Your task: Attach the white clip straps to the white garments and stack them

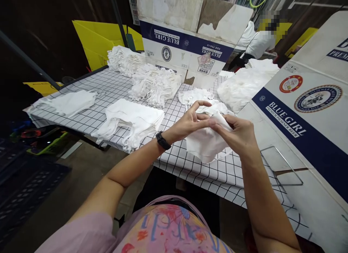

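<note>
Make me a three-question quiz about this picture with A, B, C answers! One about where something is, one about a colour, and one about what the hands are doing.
1. Where is the black wristband?
A. on the left wrist
B. on the table
C. on the right wrist

2. What colour is the band across the big box at the back?
A. red
B. dark blue
C. green

3. What are the left hand and right hand doing?
A. resting flat
B. holding a white cloth piece together
C. lifting a box

Answers:
1 A, the band sits on the left wrist.
2 B, the printed stripe is dark blue.
3 B, both hands pinch the cloth above the checked table.
</note>
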`<move>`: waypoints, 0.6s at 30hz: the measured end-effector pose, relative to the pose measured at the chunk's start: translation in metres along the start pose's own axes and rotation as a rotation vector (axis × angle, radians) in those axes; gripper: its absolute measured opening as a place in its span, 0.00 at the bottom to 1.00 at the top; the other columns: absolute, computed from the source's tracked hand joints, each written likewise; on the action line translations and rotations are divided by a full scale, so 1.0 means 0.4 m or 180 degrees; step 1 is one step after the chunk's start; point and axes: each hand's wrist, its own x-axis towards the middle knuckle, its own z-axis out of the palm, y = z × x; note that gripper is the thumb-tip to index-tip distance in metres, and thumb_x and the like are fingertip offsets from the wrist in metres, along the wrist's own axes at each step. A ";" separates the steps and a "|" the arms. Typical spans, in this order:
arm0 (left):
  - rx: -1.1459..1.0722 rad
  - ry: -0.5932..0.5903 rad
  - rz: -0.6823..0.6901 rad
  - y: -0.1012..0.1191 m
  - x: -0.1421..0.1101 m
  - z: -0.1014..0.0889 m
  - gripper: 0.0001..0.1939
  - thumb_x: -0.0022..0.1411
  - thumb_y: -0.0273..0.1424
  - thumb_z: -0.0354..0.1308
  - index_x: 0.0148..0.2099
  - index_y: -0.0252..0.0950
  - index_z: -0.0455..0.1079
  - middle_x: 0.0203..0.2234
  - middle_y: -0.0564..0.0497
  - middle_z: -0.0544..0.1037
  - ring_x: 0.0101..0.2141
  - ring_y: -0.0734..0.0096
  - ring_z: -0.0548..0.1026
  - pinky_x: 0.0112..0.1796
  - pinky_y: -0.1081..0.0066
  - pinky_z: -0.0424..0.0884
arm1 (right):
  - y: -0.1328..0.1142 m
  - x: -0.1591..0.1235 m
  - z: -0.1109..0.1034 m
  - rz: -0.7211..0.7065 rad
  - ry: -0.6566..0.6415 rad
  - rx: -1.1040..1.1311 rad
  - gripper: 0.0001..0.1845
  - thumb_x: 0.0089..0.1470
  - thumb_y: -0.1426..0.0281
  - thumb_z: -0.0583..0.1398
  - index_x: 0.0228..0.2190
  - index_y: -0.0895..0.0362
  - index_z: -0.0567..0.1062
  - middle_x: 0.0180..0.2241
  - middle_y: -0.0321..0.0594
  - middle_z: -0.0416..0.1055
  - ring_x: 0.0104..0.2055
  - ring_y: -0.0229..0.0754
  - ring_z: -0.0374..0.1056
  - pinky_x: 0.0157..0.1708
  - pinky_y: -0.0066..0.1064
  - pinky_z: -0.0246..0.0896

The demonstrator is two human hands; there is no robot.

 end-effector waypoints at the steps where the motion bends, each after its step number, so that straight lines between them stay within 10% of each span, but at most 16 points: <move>1: 0.0028 -0.0063 0.0028 0.001 -0.002 0.001 0.36 0.58 0.37 0.73 0.61 0.44 0.56 0.40 0.50 0.81 0.35 0.70 0.82 0.35 0.73 0.75 | -0.004 0.000 -0.002 -0.0014 0.0088 -0.0009 0.21 0.53 0.54 0.70 0.21 0.57 0.75 0.19 0.33 0.64 0.23 0.35 0.58 0.22 0.29 0.50; 9: 0.0583 -0.0188 0.0257 0.009 -0.006 -0.003 0.49 0.53 0.35 0.76 0.69 0.48 0.52 0.41 0.51 0.79 0.35 0.70 0.80 0.36 0.72 0.75 | -0.017 0.017 -0.040 0.0100 0.0523 0.0516 0.11 0.53 0.60 0.70 0.31 0.56 0.83 0.26 0.36 0.73 0.28 0.39 0.66 0.24 0.29 0.58; 18: 0.1717 0.0013 0.0070 0.026 0.002 -0.080 0.12 0.54 0.33 0.70 0.29 0.33 0.71 0.27 0.54 0.71 0.29 0.77 0.69 0.29 0.75 0.63 | -0.046 0.071 -0.178 -0.0149 0.1318 0.1064 0.11 0.48 0.68 0.73 0.34 0.59 0.83 0.30 0.39 0.76 0.29 0.36 0.68 0.29 0.30 0.63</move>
